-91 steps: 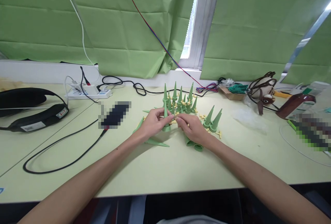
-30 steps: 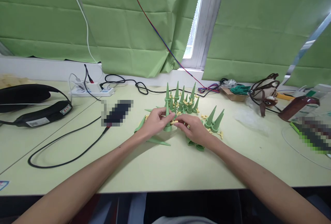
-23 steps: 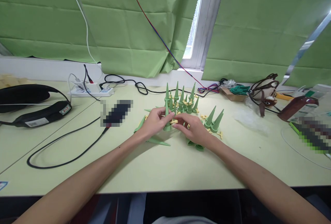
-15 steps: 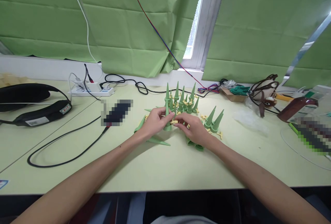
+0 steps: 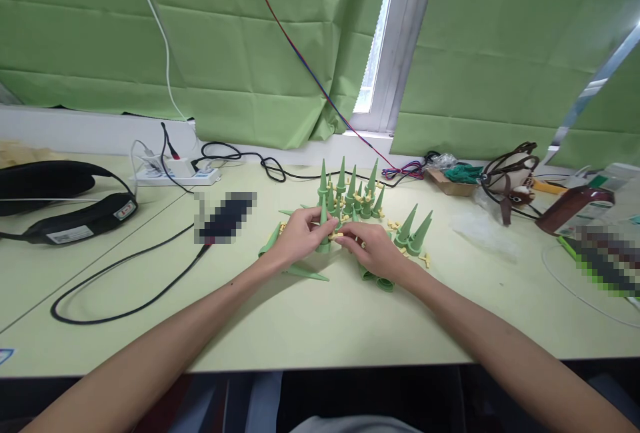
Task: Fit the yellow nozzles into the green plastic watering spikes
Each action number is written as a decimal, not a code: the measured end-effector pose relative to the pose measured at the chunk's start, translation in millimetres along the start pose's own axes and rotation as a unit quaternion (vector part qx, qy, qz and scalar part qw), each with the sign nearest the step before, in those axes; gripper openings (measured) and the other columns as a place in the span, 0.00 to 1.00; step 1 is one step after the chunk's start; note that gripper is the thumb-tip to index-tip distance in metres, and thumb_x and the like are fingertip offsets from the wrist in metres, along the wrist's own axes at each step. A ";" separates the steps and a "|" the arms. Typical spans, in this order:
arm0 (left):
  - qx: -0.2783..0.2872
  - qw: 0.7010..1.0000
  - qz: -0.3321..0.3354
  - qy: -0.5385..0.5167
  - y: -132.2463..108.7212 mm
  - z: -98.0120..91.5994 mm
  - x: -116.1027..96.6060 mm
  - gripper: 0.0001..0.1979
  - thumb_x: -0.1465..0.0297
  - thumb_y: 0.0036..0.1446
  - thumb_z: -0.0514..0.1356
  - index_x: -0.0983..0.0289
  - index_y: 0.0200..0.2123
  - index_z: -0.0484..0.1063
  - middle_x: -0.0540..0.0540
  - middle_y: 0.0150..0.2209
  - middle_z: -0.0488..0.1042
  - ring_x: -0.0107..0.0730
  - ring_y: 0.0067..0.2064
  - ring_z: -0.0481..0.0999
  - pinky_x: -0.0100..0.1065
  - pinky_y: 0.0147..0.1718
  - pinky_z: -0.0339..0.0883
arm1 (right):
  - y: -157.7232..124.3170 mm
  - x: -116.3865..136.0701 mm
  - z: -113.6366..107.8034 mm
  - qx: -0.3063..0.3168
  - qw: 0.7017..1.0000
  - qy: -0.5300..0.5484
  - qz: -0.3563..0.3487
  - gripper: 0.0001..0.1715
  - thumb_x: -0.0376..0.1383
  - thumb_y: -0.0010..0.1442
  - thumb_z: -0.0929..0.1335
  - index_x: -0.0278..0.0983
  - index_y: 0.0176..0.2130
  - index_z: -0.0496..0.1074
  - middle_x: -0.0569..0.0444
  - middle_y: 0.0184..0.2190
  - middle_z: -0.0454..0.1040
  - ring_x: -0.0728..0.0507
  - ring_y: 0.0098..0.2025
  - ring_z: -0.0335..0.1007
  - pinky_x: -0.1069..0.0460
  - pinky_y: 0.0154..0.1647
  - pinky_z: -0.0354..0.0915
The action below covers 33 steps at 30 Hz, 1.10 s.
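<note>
My left hand [image 5: 300, 236] is closed around a green plastic watering spike [image 5: 324, 246], which stands point up just above or on the table. My right hand [image 5: 374, 246] pinches a small yellow valve [image 5: 335, 236] against the side of that spike. Whether the valve sits inside the spike's hole cannot be made out, as fingers cover part of it. Behind both hands stands a cluster of upright green spikes [image 5: 371, 183] with yellow valves scattered among them. Two more spikes [image 5: 416, 241] stand to the right, and another spike [image 5: 306, 274] lies flat near my left wrist.
A phone-like dark device [image 5: 227, 216] with a black cable lies on the left. Beyond it are a power strip [image 5: 205, 178] and a black headset-like band [image 5: 85, 220]. On the right are a clear plastic bag [image 5: 485, 236], a cardboard box [image 5: 453, 184] and a brown bottle [image 5: 575, 211].
Both hands stay almost in place on the spike and valve. My right fingers shift very slightly; the whole view moves a little.
</note>
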<state>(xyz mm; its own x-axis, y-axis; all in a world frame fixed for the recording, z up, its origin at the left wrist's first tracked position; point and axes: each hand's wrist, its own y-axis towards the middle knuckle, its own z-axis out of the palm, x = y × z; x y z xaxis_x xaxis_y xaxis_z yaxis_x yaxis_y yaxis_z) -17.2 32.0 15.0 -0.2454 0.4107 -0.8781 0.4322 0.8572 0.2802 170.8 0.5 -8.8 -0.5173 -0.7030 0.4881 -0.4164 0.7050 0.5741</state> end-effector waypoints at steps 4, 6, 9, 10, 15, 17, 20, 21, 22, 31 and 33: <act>-0.017 1.000 0.005 0.002 0.6 -1.6 -0.9 0.15 0.59 0.58 0.60 0.66 0.29 0.71 0.48 0.24 0.64 0.23 0.24 0.58 0.27 0.22 0.50 | -1.7 -2.5 1.3 -0.018 1.000 0.023 -0.009 0.09 0.37 0.66 0.66 0.38 0.46 0.69 0.52 0.35 0.75 0.48 0.30 0.69 0.53 0.31 0.66; -0.018 1.000 0.000 0.000 0.1 -1.6 -1.7 0.15 0.59 0.58 0.60 0.66 0.30 0.71 0.48 0.24 0.64 0.23 0.24 0.57 0.27 0.22 0.50 | -2.2 -4.1 2.4 -0.027 0.999 0.028 -0.022 0.09 0.36 0.66 0.66 0.38 0.47 0.69 0.51 0.38 0.75 0.47 0.33 0.70 0.53 0.32 0.67; -0.013 1.000 -0.004 0.000 -0.8 -0.4 -2.5 0.15 0.59 0.58 0.60 0.66 0.29 0.70 0.48 0.23 0.63 0.23 0.24 0.57 0.27 0.21 0.49 | -2.0 -6.1 4.0 -0.038 0.998 0.022 -0.041 0.06 0.34 0.66 0.66 0.38 0.44 0.69 0.51 0.36 0.75 0.47 0.32 0.69 0.53 0.32 0.66; -0.011 1.000 -0.005 0.001 -0.9 0.1 -2.6 0.15 0.59 0.58 0.60 0.66 0.28 0.70 0.48 0.22 0.62 0.23 0.23 0.56 0.27 0.21 0.48 | -1.8 -6.5 4.4 -0.041 0.998 0.020 -0.045 0.05 0.34 0.66 0.66 0.38 0.43 0.69 0.52 0.35 0.75 0.48 0.31 0.69 0.53 0.32 0.66; -0.005 1.000 -0.006 0.003 -0.7 0.8 -1.9 0.15 0.59 0.58 0.60 0.66 0.28 0.69 0.48 0.22 0.61 0.22 0.23 0.55 0.27 0.21 0.47 | -1.6 -6.5 3.9 -0.039 0.998 0.020 -0.037 0.04 0.36 0.66 0.66 0.38 0.40 0.69 0.54 0.30 0.72 0.48 0.29 0.66 0.53 0.30 0.63; -0.004 1.000 -0.004 0.003 -0.7 0.7 -1.4 0.16 0.59 0.58 0.60 0.66 0.28 0.69 0.48 0.23 0.61 0.23 0.24 0.55 0.27 0.21 0.47 | -1.8 -5.6 2.9 -0.032 0.999 0.019 -0.028 0.05 0.37 0.66 0.65 0.37 0.39 0.69 0.55 0.28 0.71 0.48 0.28 0.65 0.53 0.30 0.62; -0.004 1.000 -0.003 0.008 -1.0 0.9 -0.8 0.16 0.58 0.59 0.59 0.66 0.28 0.70 0.48 0.23 0.61 0.23 0.23 0.55 0.27 0.21 0.47 | -2.0 -3.9 1.5 -0.011 1.000 0.020 -0.015 0.07 0.37 0.67 0.64 0.37 0.37 0.68 0.56 0.27 0.70 0.49 0.26 0.62 0.53 0.29 0.60; -0.002 1.000 -0.001 0.008 -1.1 1.0 -0.8 0.16 0.58 0.58 0.59 0.66 0.28 0.70 0.48 0.23 0.61 0.22 0.23 0.55 0.27 0.21 0.47 | -2.0 -3.3 1.1 -0.005 1.000 0.019 -0.013 0.08 0.37 0.68 0.64 0.37 0.36 0.68 0.56 0.27 0.70 0.49 0.26 0.61 0.54 0.29 0.59; -0.001 1.000 0.000 0.006 -1.3 1.2 -0.8 0.17 0.58 0.59 0.59 0.66 0.28 0.70 0.48 0.23 0.61 0.22 0.23 0.55 0.27 0.21 0.47 | -2.0 -2.8 0.8 -0.002 1.000 0.018 -0.011 0.09 0.38 0.68 0.64 0.37 0.36 0.68 0.56 0.26 0.70 0.49 0.26 0.60 0.54 0.29 0.58; 0.016 1.000 -0.011 0.001 -1.5 0.4 -1.0 0.16 0.58 0.58 0.60 0.67 0.30 0.72 0.48 0.23 0.62 0.22 0.23 0.55 0.27 0.21 0.47 | -0.1 -0.2 -0.5 0.009 1.000 -0.012 -0.007 0.15 0.38 0.69 0.62 0.36 0.33 0.70 0.57 0.24 0.67 0.49 0.25 0.59 0.54 0.28 0.56; 0.013 1.000 -0.010 0.001 -1.2 -0.2 -2.3 0.15 0.58 0.57 0.60 0.67 0.31 0.72 0.48 0.23 0.63 0.23 0.24 0.56 0.27 0.21 0.48 | -0.6 -0.5 -0.1 0.002 1.000 -0.007 -0.007 0.13 0.39 0.69 0.63 0.37 0.36 0.71 0.56 0.26 0.70 0.49 0.26 0.61 0.54 0.29 0.59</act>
<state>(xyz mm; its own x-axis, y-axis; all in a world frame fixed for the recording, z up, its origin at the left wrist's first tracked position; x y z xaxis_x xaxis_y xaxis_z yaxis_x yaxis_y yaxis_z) -17.3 30.1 16.8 -0.2564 0.3947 -0.8823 0.4503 0.8565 0.2523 171.4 0.4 -9.3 -0.5219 -0.7112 0.4710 -0.4263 0.6957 0.5782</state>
